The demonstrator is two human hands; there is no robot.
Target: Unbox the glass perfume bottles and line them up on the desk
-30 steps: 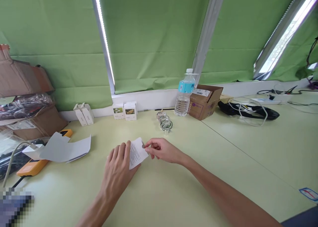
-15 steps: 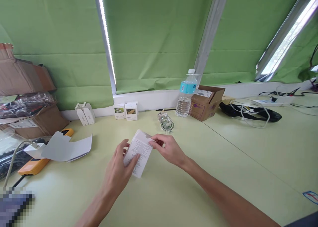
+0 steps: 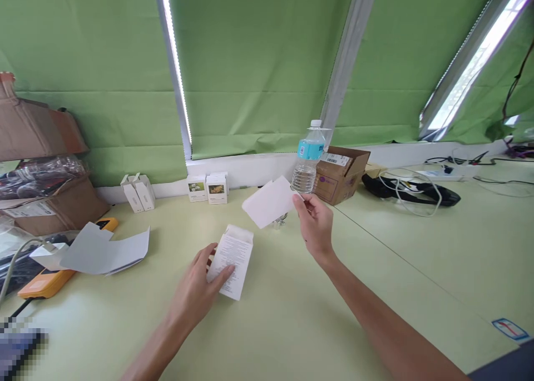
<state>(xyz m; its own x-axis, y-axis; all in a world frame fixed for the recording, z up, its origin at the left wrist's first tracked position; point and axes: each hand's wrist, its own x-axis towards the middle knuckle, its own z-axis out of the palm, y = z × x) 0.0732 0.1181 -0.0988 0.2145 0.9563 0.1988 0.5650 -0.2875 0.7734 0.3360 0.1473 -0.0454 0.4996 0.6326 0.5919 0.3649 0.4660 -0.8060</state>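
Note:
In my left hand (image 3: 204,283) is a small white box (image 3: 234,258) with printed text on its face, its top flap raised at the far end. The thumb lies over the print. My right hand (image 3: 315,225) pinches the right end of a blank white card (image 3: 269,203), held up beyond the box and apart from it. Behind the card, a clear shiny object (image 3: 281,221) on the table shows only in part.
A water bottle (image 3: 307,158) and an opened brown carton (image 3: 340,175) stand at the back. Small white boxes (image 3: 217,189) line the wall. Folded white paper (image 3: 106,253) and an orange device (image 3: 48,282) lie left. A black strap (image 3: 448,196) with cables lies right.
The right hand has moved away from the box, up and to the right, with the white card now out in the open. The left hand has stayed on the box, whose flap now stands up.

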